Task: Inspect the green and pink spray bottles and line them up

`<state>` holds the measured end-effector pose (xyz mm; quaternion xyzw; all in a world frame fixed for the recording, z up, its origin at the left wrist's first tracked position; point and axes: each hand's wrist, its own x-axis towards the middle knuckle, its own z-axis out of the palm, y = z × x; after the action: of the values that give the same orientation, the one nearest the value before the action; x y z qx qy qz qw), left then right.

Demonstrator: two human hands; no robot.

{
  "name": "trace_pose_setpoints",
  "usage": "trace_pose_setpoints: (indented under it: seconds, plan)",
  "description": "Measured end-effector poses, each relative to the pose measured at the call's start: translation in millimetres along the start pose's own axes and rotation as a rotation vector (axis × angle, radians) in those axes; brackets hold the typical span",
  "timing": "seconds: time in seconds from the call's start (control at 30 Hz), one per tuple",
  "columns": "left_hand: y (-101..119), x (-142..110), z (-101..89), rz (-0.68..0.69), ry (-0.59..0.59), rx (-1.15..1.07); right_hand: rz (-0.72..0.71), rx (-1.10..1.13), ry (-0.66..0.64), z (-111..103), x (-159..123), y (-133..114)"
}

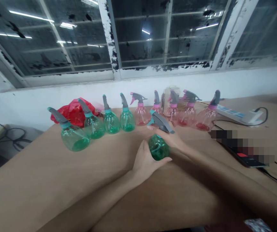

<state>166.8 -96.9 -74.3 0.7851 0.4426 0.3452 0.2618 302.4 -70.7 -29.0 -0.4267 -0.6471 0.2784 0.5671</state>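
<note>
A green spray bottle (159, 148) with a grey and teal trigger head stands between my hands, near the middle of the table. Around its body on the left and near side curls my left hand (146, 159), thumb out to the right. My right hand (170, 135) grips the neck just under the trigger head, its fingers partly hidden by the head. Behind stand several green spray bottles (111, 122) to the left. Several pink spray bottles (142, 114) continue that row to the right.
The wooden table (99, 174) runs up to a white wall below windows. A red plastic bag (70, 111) lies behind the green bottles. At the right are a white power strip (237, 115), a phone (251, 161) and black cables. A clear container (172, 93) stands behind the pink bottles.
</note>
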Motion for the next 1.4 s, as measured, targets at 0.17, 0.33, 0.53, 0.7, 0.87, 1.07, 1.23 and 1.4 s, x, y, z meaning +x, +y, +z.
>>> trace_pose_setpoints:
  seconds: [0.17, 0.33, 0.53, 0.7, 0.87, 1.07, 1.23, 1.4]
  plan:
    - [0, 1, 0.2, 0.010, -0.010, -0.021, -0.054, -0.002, 0.018, 1, -1, 3]
    - [-1, 1, 0.5, 0.046, -0.005, -0.066, -0.081, -0.022, 0.013, 1, 2, 3]
    - [0, 1, 0.1, 0.062, -0.023, -0.069, -0.139, -0.125, 0.045, -3, 2, -7]
    - [3, 1, -0.8, 0.033, -0.061, -0.063, -0.130, -0.111, 0.041, -2, 1, -8]
    - [0, 2, 0.1, 0.070, -0.047, -0.098, -0.115, -0.078, 0.080, 0, -2, 0]
    - [-4, 2, 1.0, 0.086, -0.064, -0.107, -0.186, -0.083, 0.124, 1, -3, 4]
    - [-5, 3, 1.3, 0.109, -0.064, -0.118, -0.140, -0.097, 0.112, 0, -5, 3]
    - [-4, 4, 1.0, 0.125, -0.070, -0.140, -0.051, -0.107, 0.095, -1, -7, 6]
